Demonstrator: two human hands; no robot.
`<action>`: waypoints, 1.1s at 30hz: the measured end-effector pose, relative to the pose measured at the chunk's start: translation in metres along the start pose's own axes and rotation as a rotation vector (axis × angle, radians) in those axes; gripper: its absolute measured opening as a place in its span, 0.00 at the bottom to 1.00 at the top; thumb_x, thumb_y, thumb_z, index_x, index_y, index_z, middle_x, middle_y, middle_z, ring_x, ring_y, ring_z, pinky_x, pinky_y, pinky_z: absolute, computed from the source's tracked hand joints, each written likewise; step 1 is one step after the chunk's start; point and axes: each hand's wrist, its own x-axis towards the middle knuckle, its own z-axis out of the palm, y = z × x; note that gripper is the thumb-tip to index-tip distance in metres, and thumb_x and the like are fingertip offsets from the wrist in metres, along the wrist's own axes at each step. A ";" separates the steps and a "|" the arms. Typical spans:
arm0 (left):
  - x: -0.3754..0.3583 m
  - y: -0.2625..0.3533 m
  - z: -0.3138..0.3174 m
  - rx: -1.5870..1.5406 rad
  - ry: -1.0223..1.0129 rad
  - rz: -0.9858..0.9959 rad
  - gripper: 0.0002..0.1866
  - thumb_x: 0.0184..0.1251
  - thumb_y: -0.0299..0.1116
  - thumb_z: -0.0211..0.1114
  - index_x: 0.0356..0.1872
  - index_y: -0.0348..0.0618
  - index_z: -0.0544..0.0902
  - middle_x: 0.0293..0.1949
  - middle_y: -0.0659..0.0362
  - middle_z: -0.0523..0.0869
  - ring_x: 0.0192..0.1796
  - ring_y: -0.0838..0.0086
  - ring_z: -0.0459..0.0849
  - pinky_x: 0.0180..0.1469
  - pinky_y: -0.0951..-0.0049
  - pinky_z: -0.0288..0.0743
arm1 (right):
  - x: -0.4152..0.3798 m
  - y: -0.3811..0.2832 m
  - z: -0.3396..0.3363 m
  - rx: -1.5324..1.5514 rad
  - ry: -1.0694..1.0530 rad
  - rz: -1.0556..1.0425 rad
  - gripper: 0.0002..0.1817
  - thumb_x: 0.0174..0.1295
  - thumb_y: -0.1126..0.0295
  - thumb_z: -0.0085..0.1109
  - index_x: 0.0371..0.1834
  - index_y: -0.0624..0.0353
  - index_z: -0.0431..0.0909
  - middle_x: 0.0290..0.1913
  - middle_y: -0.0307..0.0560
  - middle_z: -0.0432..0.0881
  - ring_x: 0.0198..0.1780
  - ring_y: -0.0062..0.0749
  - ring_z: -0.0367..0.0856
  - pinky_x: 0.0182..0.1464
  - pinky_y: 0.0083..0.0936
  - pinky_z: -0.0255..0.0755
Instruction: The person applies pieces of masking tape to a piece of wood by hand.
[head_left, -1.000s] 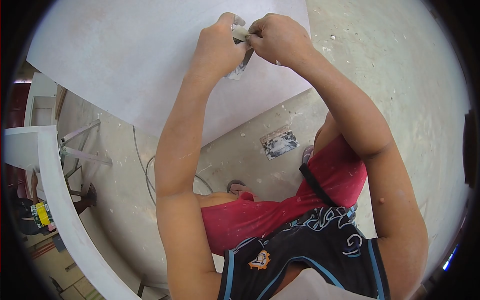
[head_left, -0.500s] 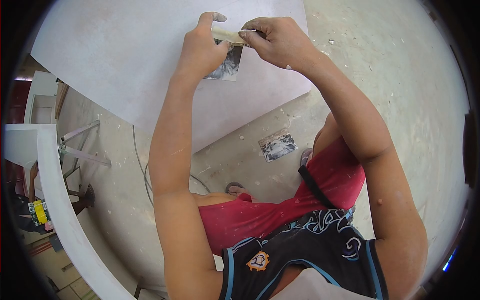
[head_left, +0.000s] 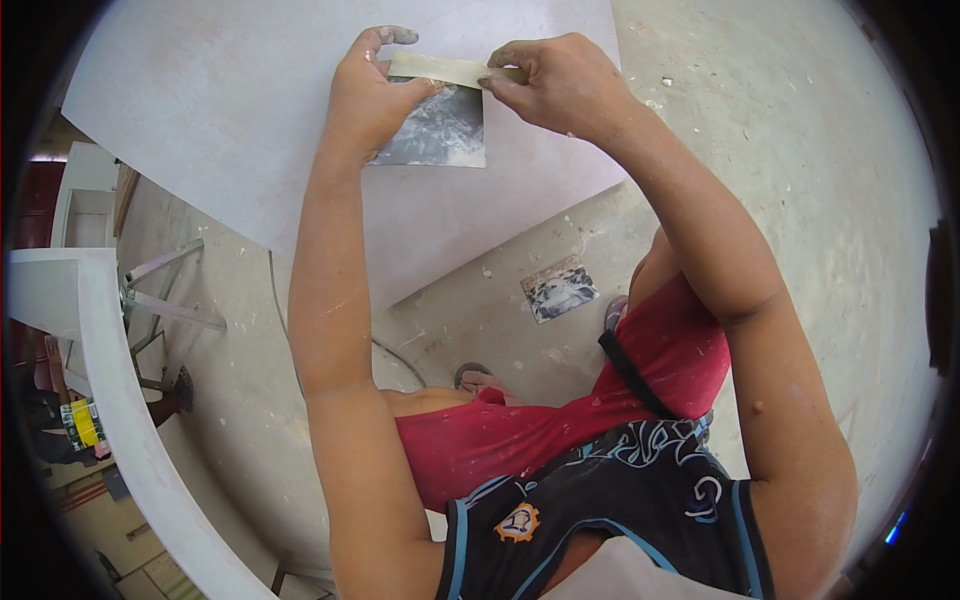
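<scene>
Over the white board, my left hand (head_left: 365, 95) grips a thin rectangular dark grey sheet (head_left: 445, 125) smeared with white. Its thumb presses on the front near the top edge; the index finger sticks out above, and the other fingers are partly hidden. Along that top edge runs a pale yellowish strip (head_left: 440, 68), reaching past the sheet's right corner. My right hand (head_left: 545, 85) pinches the right end of this strip between thumb and fingers. Both hands have whitish dust on the fingers.
The large white board (head_left: 480, 220) lies before me. A second smeared sheet (head_left: 560, 290) is on the dusty concrete floor (head_left: 770, 130), near my feet. A cable (head_left: 277, 290) runs past the board. At left are a curved white panel (head_left: 110, 380), metal legs (head_left: 175, 310) and another person (head_left: 45, 415).
My left hand has moved left and slightly away from the right hand. More of the grey sheet and a longer, straighter stretch of the pale strip now show. My right hand has hardly moved.
</scene>
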 end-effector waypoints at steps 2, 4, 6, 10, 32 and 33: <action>0.001 -0.007 -0.002 0.010 0.000 0.000 0.26 0.50 0.18 0.71 0.53 0.36 0.74 0.39 0.46 0.86 0.39 0.71 0.86 0.40 0.76 0.80 | 0.000 0.001 0.000 -0.045 0.010 -0.038 0.15 0.58 0.57 0.63 0.42 0.54 0.86 0.29 0.50 0.87 0.25 0.36 0.84 0.31 0.29 0.78; 0.001 -0.006 -0.002 0.021 0.001 0.001 0.26 0.48 0.22 0.73 0.51 0.39 0.77 0.38 0.48 0.87 0.38 0.71 0.86 0.40 0.75 0.79 | 0.000 -0.002 -0.005 -0.088 -0.029 -0.004 0.15 0.58 0.57 0.63 0.42 0.52 0.87 0.30 0.47 0.87 0.25 0.33 0.85 0.31 0.26 0.78; 0.000 -0.005 -0.003 0.073 -0.008 -0.003 0.24 0.48 0.20 0.73 0.50 0.38 0.77 0.39 0.47 0.87 0.38 0.71 0.86 0.40 0.76 0.79 | 0.000 -0.001 -0.001 -0.097 -0.023 -0.007 0.14 0.58 0.57 0.63 0.42 0.52 0.87 0.30 0.48 0.87 0.25 0.32 0.85 0.30 0.26 0.78; -0.004 0.001 -0.006 0.002 -0.035 0.013 0.23 0.49 0.20 0.72 0.49 0.38 0.78 0.38 0.48 0.87 0.37 0.72 0.86 0.39 0.76 0.79 | -0.001 -0.001 0.001 -0.100 0.000 -0.018 0.14 0.58 0.57 0.64 0.42 0.51 0.87 0.30 0.47 0.87 0.25 0.31 0.85 0.30 0.26 0.77; -0.009 0.005 -0.008 -0.266 -0.042 0.081 0.23 0.61 0.22 0.66 0.58 0.33 0.72 0.39 0.49 0.89 0.39 0.75 0.87 0.39 0.80 0.81 | -0.005 0.005 0.007 0.289 0.083 -0.097 0.15 0.61 0.61 0.59 0.47 0.54 0.84 0.34 0.46 0.87 0.36 0.41 0.85 0.42 0.32 0.77; -0.009 0.006 -0.008 -0.260 -0.064 0.079 0.23 0.62 0.22 0.65 0.58 0.33 0.72 0.39 0.49 0.89 0.39 0.75 0.87 0.40 0.79 0.81 | -0.004 0.006 0.005 0.363 -0.050 -0.023 0.14 0.62 0.65 0.60 0.48 0.55 0.83 0.35 0.47 0.86 0.32 0.34 0.83 0.37 0.29 0.77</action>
